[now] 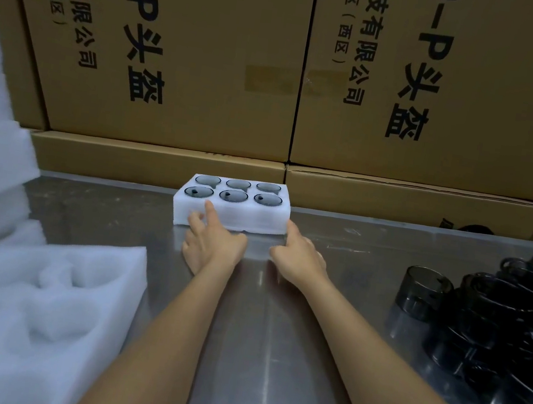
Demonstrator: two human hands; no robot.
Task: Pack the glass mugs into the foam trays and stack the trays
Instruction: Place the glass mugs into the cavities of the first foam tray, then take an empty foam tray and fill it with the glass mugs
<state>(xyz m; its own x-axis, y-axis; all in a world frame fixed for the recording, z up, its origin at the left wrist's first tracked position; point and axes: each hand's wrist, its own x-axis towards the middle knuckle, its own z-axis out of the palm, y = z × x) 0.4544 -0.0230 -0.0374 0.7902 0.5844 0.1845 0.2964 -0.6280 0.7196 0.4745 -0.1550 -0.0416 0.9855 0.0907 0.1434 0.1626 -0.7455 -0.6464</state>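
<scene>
Far across the brushed steel table, hard by the stacked brown cardboard cartons: a white rectangular foam tray, all six round pockets filled with smoky grey glass mugs. Left hand spread flat against the tray's near wall, forefinger raised up the foam, gripping nothing — pressing, by the look of it. Right hand loosely open, fingertips at the tray's right corner; probably steadying it square. Likely parked back there to clear room. More dark mugs heaped at right, spare white foam piled at left, within easy reach for another tray
</scene>
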